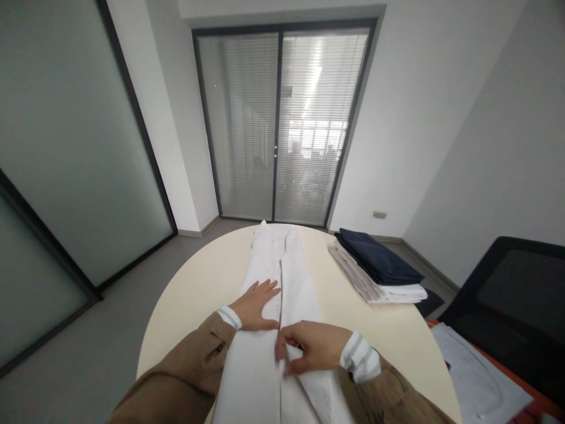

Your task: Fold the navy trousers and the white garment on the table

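The white trousers (265, 265) are of soft matt cloth, the round table (207, 282) under them looks smooth, and the door (238, 118) at upper centre is glass with dark metal frames.

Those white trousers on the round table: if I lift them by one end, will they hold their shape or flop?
Probably flop: the white trousers lie thin and flat, softly creased at the right hand. They look light, and may slide on the smooth round table.
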`<state>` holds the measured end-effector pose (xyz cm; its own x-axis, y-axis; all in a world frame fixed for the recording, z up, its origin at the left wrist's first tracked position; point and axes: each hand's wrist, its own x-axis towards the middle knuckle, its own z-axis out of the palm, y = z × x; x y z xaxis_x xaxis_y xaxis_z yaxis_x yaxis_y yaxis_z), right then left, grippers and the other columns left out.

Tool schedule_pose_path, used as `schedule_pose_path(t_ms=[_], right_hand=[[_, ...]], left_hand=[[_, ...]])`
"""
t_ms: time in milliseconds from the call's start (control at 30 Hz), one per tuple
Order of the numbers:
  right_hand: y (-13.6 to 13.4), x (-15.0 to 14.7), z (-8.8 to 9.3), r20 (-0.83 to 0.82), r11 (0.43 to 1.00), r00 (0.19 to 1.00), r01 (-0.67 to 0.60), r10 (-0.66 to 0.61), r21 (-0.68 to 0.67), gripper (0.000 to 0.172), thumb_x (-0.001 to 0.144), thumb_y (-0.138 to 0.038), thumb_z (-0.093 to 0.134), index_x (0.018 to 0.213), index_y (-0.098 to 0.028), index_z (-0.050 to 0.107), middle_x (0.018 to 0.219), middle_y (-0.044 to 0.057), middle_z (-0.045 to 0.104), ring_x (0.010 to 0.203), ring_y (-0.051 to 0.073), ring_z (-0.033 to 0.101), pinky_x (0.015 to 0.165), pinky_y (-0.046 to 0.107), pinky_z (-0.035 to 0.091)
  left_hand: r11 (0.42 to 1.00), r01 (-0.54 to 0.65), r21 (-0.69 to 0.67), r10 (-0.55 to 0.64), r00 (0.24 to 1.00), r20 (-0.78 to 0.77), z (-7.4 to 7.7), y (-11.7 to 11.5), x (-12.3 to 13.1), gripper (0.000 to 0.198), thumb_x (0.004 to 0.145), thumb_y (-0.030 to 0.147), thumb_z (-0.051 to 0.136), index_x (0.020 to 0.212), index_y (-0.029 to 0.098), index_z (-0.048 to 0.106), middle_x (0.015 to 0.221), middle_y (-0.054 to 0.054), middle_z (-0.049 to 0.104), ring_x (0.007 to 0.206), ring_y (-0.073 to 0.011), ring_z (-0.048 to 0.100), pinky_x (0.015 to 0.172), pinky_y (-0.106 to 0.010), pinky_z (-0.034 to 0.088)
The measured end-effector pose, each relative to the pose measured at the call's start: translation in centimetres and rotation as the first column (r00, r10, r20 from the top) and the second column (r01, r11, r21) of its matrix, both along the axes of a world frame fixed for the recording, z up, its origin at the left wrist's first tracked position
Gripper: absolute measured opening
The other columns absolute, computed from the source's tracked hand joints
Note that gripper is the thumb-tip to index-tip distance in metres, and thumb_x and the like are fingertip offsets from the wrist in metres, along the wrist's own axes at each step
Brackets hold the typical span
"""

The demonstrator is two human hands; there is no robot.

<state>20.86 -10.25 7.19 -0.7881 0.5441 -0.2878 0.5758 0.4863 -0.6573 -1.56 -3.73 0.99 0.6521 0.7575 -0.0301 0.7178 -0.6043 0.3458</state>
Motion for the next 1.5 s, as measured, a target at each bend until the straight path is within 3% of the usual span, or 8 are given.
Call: schedule_pose_path(t_ms=[267, 467, 700, 867, 933, 1067, 1300, 1500], right_hand=[[-0.4, -1.1, -0.7, 0.197, 0.994, 0.977, -0.059, 0.077, -0.095, 0.038, 0.065, -0.035, 0.084, 0.099, -0.022, 0.073, 0.062, -0.009, 0.043, 0.055, 0.008, 0.042, 0.054, 0.02, 0.031], [-0.6, -1.5, -1.0, 0.128, 0.982, 0.989, -0.045, 0.069, -0.185, 0.043, 0.064, -0.043, 0.085, 0.1, -0.022, 0.073, 0.063, -0.01, 0.048, 0.054, 0.007, 0.044, 0.054, 0.019, 0.032], [-0.8, -1.7, -1.4, 0.081, 0.952, 0.995, -0.034, 0.061, -0.304, 0.051, 0.059, -0.046, 0.088, 0.101, -0.02, 0.072, 0.065, -0.01, 0.053, 0.055, 0.006, 0.047, 0.055, 0.017, 0.035], [-1.1, -2.2, -1.6, 0.048, 0.83, 0.997, -0.022, 0.059, -0.557, 0.052, 0.057, -0.044, 0.089, 0.097, -0.02, 0.067, 0.066, -0.008, 0.064, 0.058, 0.008, 0.058, 0.056, 0.017, 0.043], [-1.1, -2.3, -1.7, 0.026, 0.775, 0.996, -0.05, 0.085, -0.63, 0.044, 0.062, -0.038, 0.086, 0.096, -0.02, 0.066, 0.068, -0.007, 0.066, 0.059, 0.009, 0.061, 0.054, 0.016, 0.044], [-0.8, -2.2, -2.1, -0.037, 0.724, 0.99, -0.128, 0.14, -0.678, 0.025, 0.074, -0.023, 0.07, 0.098, -0.02, 0.066, 0.077, -0.006, 0.067, 0.06, 0.005, 0.064, 0.052, 0.013, 0.043], [-1.2, -2.8, -2.6, 0.131, 0.818, 0.985, -0.016, 0.111, -0.575, 0.031, 0.058, -0.028, 0.087, 0.083, -0.02, 0.07, 0.065, -0.01, 0.066, 0.05, 0.005, 0.062, 0.06, 0.014, 0.046], [-1.2, -2.9, -3.1, 0.02, 0.832, 0.985, -0.132, 0.169, -0.538, 0.032, 0.06, -0.035, 0.087, 0.084, -0.02, 0.072, 0.064, -0.011, 0.065, 0.051, 0.004, 0.062, 0.07, 0.016, 0.049]], left_hand=[[1.0, 0.003, 0.019, -0.003, 1.0, -0.015, -0.1, -0.2, 0.1, 0.08, 0.086, 0.058, 0.057, 0.153, 0.021, 0.031, 0.162, -0.013, 0.019, 0.15, -0.0327, 0.013, 0.12, -0.056, 0.011], [1.0, 0.013, 0.021, -0.014, 1.0, 0.022, -0.2, -0.2, 0.1, 0.084, 0.09, 0.057, 0.053, 0.157, 0.022, 0.017, 0.162, -0.011, 0.021, 0.15, -0.0306, 0.016, 0.121, -0.054, 0.012], [0.998, 0.047, 0.049, -0.047, 0.999, 0.005, 0.4, -0.7, 0.2, 0.073, 0.087, 0.058, 0.058, 0.152, 0.035, 0.033, 0.161, -0.01, 0.026, 0.147, -0.0357, 0.023, 0.118, -0.059, 0.018], [0.998, 0.045, 0.052, -0.047, 0.999, 0.023, 0.1, -0.9, 0.3, 0.057, 0.095, 0.052, 0.049, 0.149, 0.038, 0.038, 0.162, -0.007, 0.023, 0.148, -0.0346, 0.021, 0.118, -0.06, 0.015], [0.998, 0.045, 0.046, -0.047, 0.998, 0.038, 0.0, -0.9, 0.2, 0.058, 0.095, 0.058, 0.045, 0.148, 0.037, 0.039, 0.162, -0.007, 0.023, 0.148, -0.0345, 0.021, 0.119, -0.06, 0.015], [0.998, 0.046, 0.044, -0.048, 0.998, 0.039, -0.3, -0.7, 0.1, 0.064, 0.091, 0.066, 0.046, 0.148, 0.036, 0.041, 0.162, -0.009, 0.024, 0.148, -0.0359, 0.02, 0.118, -0.061, 0.015], [0.996, 0.063, 0.065, -0.066, 0.997, 0.044, 0.6, -1.1, 0.4, 0.062, 0.088, 0.061, 0.056, 0.144, 0.036, 0.047, 0.161, -0.007, 0.027, 0.145, -0.0369, 0.027, 0.117, -0.057, 0.023], [0.989, 0.098, 0.111, -0.104, 0.993, 0.054, 1.3, -1.5, 1.0, 0.049, 0.082, 0.022, 0.057, 0.13, 0.027, 0.061, 0.154, -0.007, 0.041, 0.143, -0.0318, 0.034, 0.117, -0.05, 0.03]])
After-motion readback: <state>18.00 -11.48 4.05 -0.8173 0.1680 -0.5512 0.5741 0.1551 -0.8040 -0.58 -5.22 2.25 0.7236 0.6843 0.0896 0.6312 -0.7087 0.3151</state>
